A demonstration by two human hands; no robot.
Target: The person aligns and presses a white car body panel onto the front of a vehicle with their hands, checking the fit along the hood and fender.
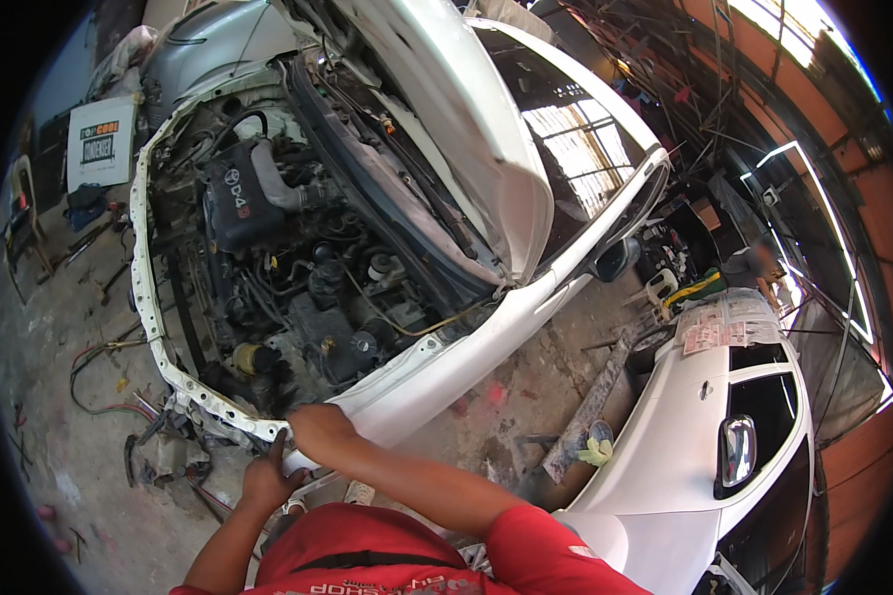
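Note:
A white car with its hood raised fills the middle, its engine bay [298, 268] exposed and its front end stripped to the white front frame [149, 317]. At the near front corner, my left hand [268, 481] grips the tip of the white fender [407, 397], one finger reaching up and the thumb out to the right. Just above it, my right hand [322, 433] is closed at the corner where fender and frame meet. Its fingers curl down out of sight, so what they hold is hidden. The black engine cover [236, 193] sits farther back in the bay.
At the right stands another white car [655, 476] with paper over part of it. A detached part [172, 456] and hoses [84, 382] lie on the floor at left. A white box [101, 144] stands behind. One person [754, 266] is at the far right.

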